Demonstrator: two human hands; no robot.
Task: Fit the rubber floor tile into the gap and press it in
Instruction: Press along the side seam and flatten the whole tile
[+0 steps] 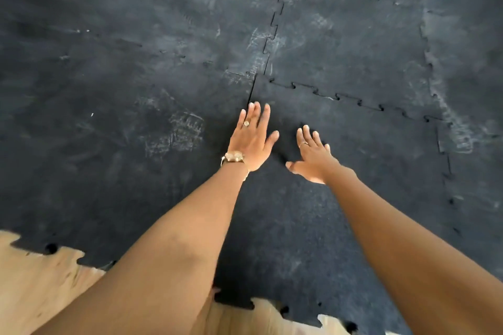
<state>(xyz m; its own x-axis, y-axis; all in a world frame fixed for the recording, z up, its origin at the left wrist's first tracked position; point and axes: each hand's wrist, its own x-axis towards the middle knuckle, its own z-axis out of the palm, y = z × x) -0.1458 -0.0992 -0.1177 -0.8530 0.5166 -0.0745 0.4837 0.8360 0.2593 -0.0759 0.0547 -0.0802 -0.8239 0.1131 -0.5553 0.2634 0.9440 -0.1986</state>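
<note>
A black rubber floor tile (pixel 353 171) with jigsaw edges lies in the gap among other black tiles, filling the centre and right of the view. Its far edge (pixel 337 96) meets the neighbour along toothed joints, and a thin dark slit (pixel 251 90) runs along its left edge. My left hand (pixel 251 139), wearing a watch and a ring, lies flat with fingers spread on the tile's far left corner by that slit. My right hand (pixel 313 156) also rests flat and open on the tile, just to the right.
Scuffed black tiles (pixel 122 90) cover the floor to the left, far side and right. Bare light wooden floor (pixel 40 285) shows at the near edge, where the tiles' toothed borders (pixel 285 307) end.
</note>
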